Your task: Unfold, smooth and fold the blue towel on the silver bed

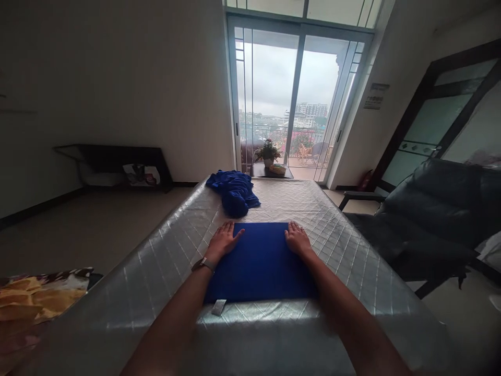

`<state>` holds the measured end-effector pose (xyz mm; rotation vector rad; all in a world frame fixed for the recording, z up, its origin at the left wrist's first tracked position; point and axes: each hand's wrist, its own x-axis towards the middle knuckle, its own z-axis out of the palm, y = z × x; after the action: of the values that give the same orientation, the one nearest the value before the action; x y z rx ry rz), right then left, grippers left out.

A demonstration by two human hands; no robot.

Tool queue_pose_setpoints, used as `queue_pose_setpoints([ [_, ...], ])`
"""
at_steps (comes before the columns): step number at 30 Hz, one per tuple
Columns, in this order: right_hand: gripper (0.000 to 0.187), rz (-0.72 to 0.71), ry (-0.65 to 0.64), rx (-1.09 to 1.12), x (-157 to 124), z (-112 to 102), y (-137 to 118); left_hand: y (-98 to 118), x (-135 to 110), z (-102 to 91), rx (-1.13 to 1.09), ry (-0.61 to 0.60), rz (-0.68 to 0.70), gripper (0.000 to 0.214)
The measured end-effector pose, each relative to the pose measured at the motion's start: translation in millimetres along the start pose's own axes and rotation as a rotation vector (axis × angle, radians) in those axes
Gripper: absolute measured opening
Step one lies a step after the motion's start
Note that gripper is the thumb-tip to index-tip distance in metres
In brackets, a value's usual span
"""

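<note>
A flat blue cloth (260, 263) lies spread as a rectangle on a silver quilted table cover (336, 235), a small white tag at its near left corner. My left hand (224, 240) rests palm down on the cloth's far left corner, fingers spread, a watch on the wrist. My right hand (297, 239) presses flat on the far right corner. Neither hand grips anything. Beyond the cloth sits a crumpled heap of blue fabric (234, 193), apart from both hands.
A dark cushioned chair (430, 219) stands close on the right. A low dark shelf (117, 164) runs along the left wall. Patterned fabric (39, 297) lies at the lower left. A small table with a potted plant (268, 151) stands before the glass balcony door.
</note>
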<state>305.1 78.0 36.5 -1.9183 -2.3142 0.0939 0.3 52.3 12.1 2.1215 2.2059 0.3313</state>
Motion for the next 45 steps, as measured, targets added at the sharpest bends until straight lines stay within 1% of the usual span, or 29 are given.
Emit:
queue_pose_setpoints([
  [4,0.061,-0.06,0.064,-0.073,-6,-9,-8,2,-1,-2.6,0.007,0.0,0.006,0.094],
  [6,0.061,-0.054,0.069,-0.061,-11,-10,-10,3,-2,-4.1,0.01,-0.003,0.007,0.092],
  [9,0.063,-0.008,0.009,-0.003,-20,-6,-10,4,-3,-5.2,0.006,-0.001,0.01,0.092],
  [12,0.065,0.0,-0.038,0.038,-26,2,-7,3,-2,-4.7,-0.005,-0.003,0.002,0.092],
  [17,0.066,0.007,-0.005,0.074,-28,6,-6,3,-2,-5.3,-0.007,-0.001,0.005,0.092],
  [19,0.065,0.01,-0.002,0.088,-29,4,-7,5,-5,-7.7,0.003,0.065,-0.006,0.089],
  [23,0.065,0.014,0.012,0.106,-30,4,-8,11,-16,-16.6,0.065,0.29,-0.007,0.082],
  [24,0.066,0.014,0.014,0.108,-30,4,-8,14,-18,-19.1,0.081,0.328,0.006,0.08],
  [26,0.066,0.016,0.014,0.112,-30,4,-8,20,-21,-23.2,0.099,0.358,0.029,0.077],
  [28,0.066,0.018,0.009,0.116,-30,4,-8,33,-22,-24.7,0.088,0.328,0.036,0.075],
  [30,0.066,0.021,0.005,0.121,-29,4,-9,55,-20,-22.4,0.051,0.247,0.056,0.075],
  [32,0.066,0.023,0.002,0.122,-29,3,-9,87,-19,-15.7,0.017,0.161,0.115,0.077],
  [36,0.065,0.003,-0.02,0.091,-29,4,-5,154,-18,5.8,-0.08,0.014,0.277,0.081],
  [38,0.064,-0.023,-0.026,0.066,-29,6,-3,177,-19,15.7,-0.138,-0.051,0.307,0.084],
  [39,0.064,-0.031,-0.023,0.057,-29,7,-2,184,-19,19.7,-0.156,-0.066,0.301,0.085],
  [41,0.064,-0.028,-0.01,0.05,-28,9,0,189,-21,25.0,-0.17,-0.071,0.278,0.085],
  [43,0.064,-0.021,-0.004,0.052,-27,9,-1,185,-22,26.6,-0.166,-0.06,0.265,0.085],
  [45,0.063,-0.017,-0.012,0.057,-27,7,-2,175,-24,24.9,-0.151,-0.053,0.257,0.086],
])
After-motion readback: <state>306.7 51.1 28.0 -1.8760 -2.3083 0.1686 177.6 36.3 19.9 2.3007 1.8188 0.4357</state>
